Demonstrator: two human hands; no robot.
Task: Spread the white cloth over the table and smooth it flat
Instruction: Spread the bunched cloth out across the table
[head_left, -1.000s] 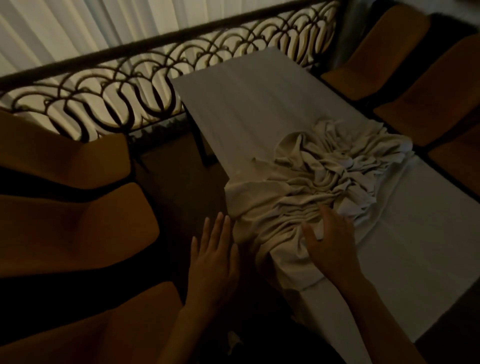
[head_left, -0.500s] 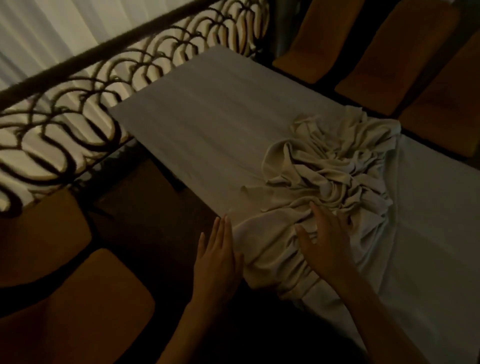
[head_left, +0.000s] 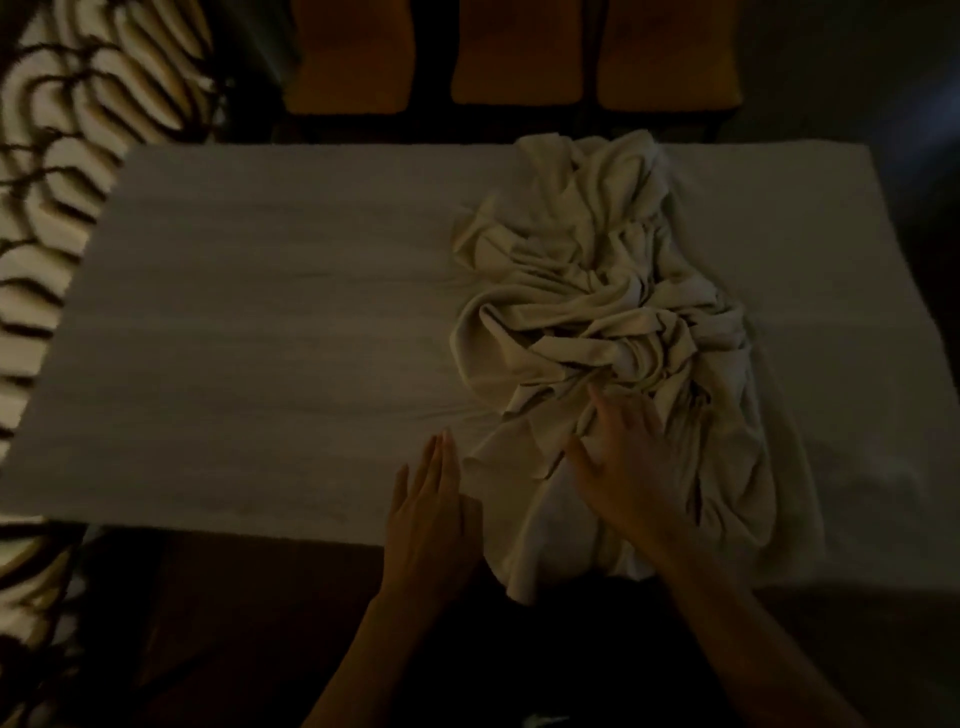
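The white cloth (head_left: 597, 312) lies bunched in deep folds across the right half of the long pale table (head_left: 249, 338), reaching from the far edge to the near edge, where a flap hangs over. My right hand (head_left: 623, 462) rests flat on the cloth's near part, fingers spread. Just left of the cloth's edge, my left hand (head_left: 434, 504) lies flat on the bare tabletop at the near edge, fingers straight and together, holding nothing.
Three orange chairs (head_left: 514, 52) stand along the table's far side. An ornate metal railing (head_left: 62, 156) with pale curtain behind it runs past the table's left end. The dim floor is dark below the near edge.
The view has swung round to face the table squarely. My left hand has come up onto the table's near edge. My right hand stays on the cloth's near folds.
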